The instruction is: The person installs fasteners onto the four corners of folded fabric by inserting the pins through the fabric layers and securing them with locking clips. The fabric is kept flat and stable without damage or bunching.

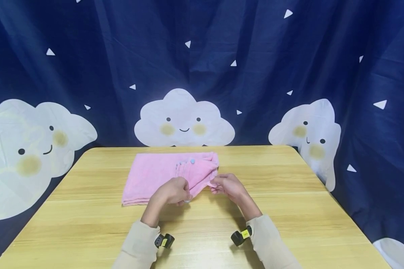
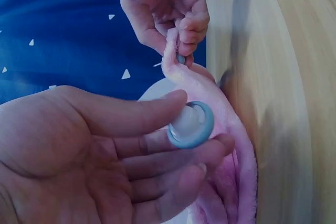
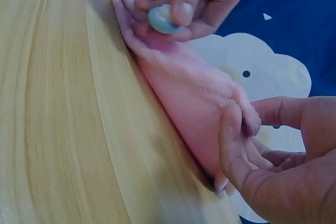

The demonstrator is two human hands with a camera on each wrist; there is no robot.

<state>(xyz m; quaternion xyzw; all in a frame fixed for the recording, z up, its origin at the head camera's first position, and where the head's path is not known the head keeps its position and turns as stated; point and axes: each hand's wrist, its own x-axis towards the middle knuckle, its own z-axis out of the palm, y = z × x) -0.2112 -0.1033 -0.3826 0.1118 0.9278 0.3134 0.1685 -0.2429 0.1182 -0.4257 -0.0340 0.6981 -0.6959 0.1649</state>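
A pink plush cloth (image 1: 151, 175) lies folded on the table, with a light-blue button (image 1: 192, 161) showing on its upper flap. At the cloth's near edge, my left hand (image 1: 176, 190) pinches a round button (image 2: 194, 127) between thumb and fingers; its rim is pale blue and its middle whitish. My right hand (image 1: 230, 185) pinches the cloth's right corner, which is lifted and drawn toward it. Close under those fingertips, the left wrist view shows part of another bluish button (image 2: 180, 59). Both hands are a short way apart along the cloth's edge.
The wooden table (image 1: 289, 209) has rounded far corners. Behind it hangs a dark blue curtain (image 1: 256, 45) printed with white clouds and small triangles. Small black cameras with yellow labels sit at the left wrist (image 1: 167, 241) and right wrist (image 1: 238, 237).
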